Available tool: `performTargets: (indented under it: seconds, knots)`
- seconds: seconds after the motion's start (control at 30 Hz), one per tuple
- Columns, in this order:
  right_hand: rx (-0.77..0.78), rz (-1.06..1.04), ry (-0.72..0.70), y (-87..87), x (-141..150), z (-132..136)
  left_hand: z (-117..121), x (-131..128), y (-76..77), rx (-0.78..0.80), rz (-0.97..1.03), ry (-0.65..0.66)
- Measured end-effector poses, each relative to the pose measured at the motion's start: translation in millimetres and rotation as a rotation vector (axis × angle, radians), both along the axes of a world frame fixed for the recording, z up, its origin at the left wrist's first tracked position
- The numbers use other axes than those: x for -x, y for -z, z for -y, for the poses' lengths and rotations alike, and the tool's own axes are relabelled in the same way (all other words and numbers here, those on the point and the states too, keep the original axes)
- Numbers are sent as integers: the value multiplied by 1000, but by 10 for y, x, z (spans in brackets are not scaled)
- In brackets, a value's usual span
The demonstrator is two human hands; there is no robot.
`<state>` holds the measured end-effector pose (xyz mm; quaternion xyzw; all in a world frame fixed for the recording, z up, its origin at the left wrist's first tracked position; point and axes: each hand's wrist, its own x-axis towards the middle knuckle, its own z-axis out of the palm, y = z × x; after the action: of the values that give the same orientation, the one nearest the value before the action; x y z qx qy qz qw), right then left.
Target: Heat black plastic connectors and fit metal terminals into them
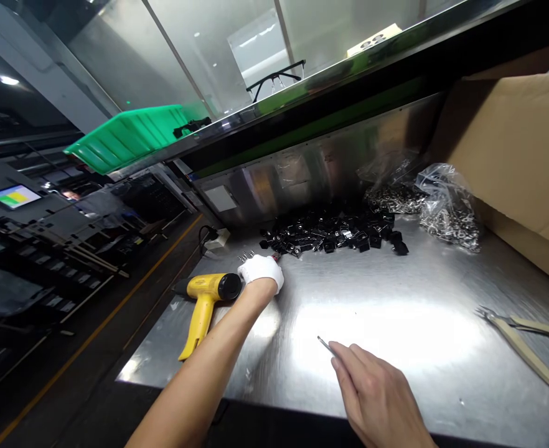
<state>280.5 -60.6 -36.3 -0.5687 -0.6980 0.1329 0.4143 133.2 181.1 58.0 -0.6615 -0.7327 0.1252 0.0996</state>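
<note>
My left hand [261, 272], in a white glove, reaches to the back left of the metal table [330, 292]. Its fingers point away from me and are hidden, so I cannot see whether they hold anything. Several small metal pins [245, 256] lie just beyond it, and a small red piece [276, 256] shows at its right edge. Bare and close to the front edge, my right hand [377, 382] pinches a thin metal rod [325, 345] between thumb and forefinger, its tip pointing up and left. A heap of small black clip-like parts with metal bits [330, 235] lies behind both hands.
A yellow heat gun [203, 305] lies left of my left forearm. Pliers with beige handles [520, 342] rest at right. Clear bags of metal parts [449, 214] sit beside a cardboard box [512, 149]. Above, a shelf carries a green bin [129, 138] and eyeglasses [274, 78].
</note>
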Motion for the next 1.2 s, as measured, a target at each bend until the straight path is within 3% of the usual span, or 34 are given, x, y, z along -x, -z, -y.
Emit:
performTargets:
  seconds: [0.37,0.57,0.7,0.87,1.03,1.13,1.2]
  knots:
    - [11,2,-7,-32,-1,16,-62,51,104,-53,68,22]
    - [25,20,9,-49,-12,22,-86,115,277,-89,195,32]
    - [20,64,39,-60,-11,15,20,114,299,-122,309,9]
    - [4,168,41,46,-92,-22,525,279,179,-164,468,106]
    - [70,449,64,181,-396,-209,1240,822,109,-292,619,148]
    - [100,431,41,35,-402,-354,1569,1324,122,-506,756,78]
    - [232,224,-39,-173,-178,-443,1701,1675,160,-594,788,-65]
